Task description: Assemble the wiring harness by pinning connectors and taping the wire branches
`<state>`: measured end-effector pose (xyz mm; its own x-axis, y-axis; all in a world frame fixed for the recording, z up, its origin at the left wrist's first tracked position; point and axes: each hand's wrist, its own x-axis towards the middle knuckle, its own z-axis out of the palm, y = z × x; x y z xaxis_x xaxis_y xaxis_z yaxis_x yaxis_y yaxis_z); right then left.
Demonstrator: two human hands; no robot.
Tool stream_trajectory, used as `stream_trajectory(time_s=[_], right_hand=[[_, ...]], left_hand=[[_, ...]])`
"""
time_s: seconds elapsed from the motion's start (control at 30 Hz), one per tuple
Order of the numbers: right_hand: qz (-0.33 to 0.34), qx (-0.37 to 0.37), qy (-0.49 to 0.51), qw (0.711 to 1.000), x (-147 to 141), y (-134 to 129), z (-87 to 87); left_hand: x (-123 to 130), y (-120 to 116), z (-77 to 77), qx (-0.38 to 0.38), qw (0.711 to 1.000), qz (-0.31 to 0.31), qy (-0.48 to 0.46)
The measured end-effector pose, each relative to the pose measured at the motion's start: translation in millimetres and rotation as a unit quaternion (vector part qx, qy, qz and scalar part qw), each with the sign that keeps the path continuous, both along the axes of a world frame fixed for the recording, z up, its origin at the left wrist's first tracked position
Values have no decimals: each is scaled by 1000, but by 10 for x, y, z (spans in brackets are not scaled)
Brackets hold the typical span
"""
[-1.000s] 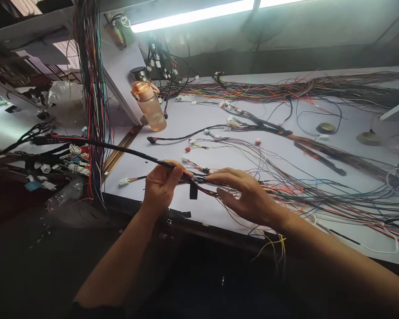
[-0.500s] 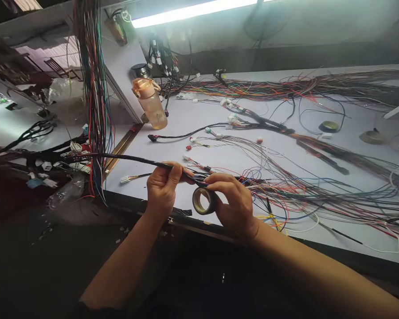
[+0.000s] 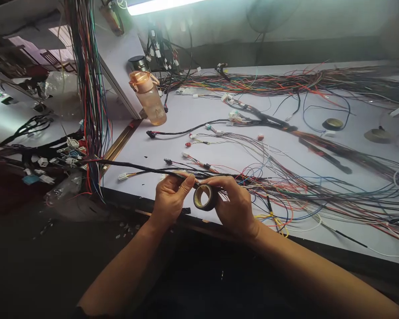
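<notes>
A black-wrapped cable bundle [image 3: 136, 166] runs from the connectors at the left into my hands near the table's front edge. My left hand [image 3: 171, 195] pinches it between thumb and fingers. Close to its right, my right hand [image 3: 234, 201] is closed on a roll of black tape [image 3: 204, 197], its fingertips at the bundle. The roll hangs below the bundle with its hole facing me. Fingers hide the spot where tape and bundle meet. Behind the hands, thin loose wires [image 3: 286, 190] spread to the right.
An orange-capped bottle [image 3: 151, 99] stands at the back left, beside a hanging bundle of coloured wires [image 3: 88, 84]. Another wire bundle [image 3: 266, 84] lies along the back. Tape rolls [image 3: 332, 124] rest at the right. White connectors [image 3: 123, 177] lie at the front left.
My left hand has moved right along the bundle, closer to my right hand. The tape roll has shifted slightly. The camera view has also shifted a little.
</notes>
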<state>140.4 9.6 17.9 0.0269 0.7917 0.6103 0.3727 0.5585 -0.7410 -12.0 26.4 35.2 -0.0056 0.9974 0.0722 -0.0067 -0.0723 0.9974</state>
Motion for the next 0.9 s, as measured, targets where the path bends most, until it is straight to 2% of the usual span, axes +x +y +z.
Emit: stream_trajectory(time_s=[0.1,0.17,0.23,0.37,0.5,0.57,0.63,0.7,0.77,0.83,0.9], right_hand=[[-3,-122,32,992,18,10,39],[26,-215,74,973,42,44,81],[50,-271,82,958,81,105,128],[62,-292,-9,954,190,271,210],[92,-315,-107,939,307,417,237],[133,-345,-167,914,357,480,251],[206,-378,-234,872,402,546,279],[283,-402,-274,826,453,613,311],[324,-420,-274,802,528,660,338],[318,-414,-259,812,629,656,353],[252,-346,-221,876,726,583,352]], left_hand=[[-9,-7,44,18,999,-4,28],[-20,-8,58,27,999,-15,17],[-29,-10,62,32,999,-34,1],[-40,-10,70,32,997,-65,-32],[-37,11,117,61,996,-62,-16],[-21,43,157,98,993,-67,22],[11,93,199,132,986,-91,47],[58,151,237,132,983,-122,25],[108,206,267,105,985,-139,-13],[144,254,282,88,988,-124,-34],[159,296,274,89,991,-84,-45]])
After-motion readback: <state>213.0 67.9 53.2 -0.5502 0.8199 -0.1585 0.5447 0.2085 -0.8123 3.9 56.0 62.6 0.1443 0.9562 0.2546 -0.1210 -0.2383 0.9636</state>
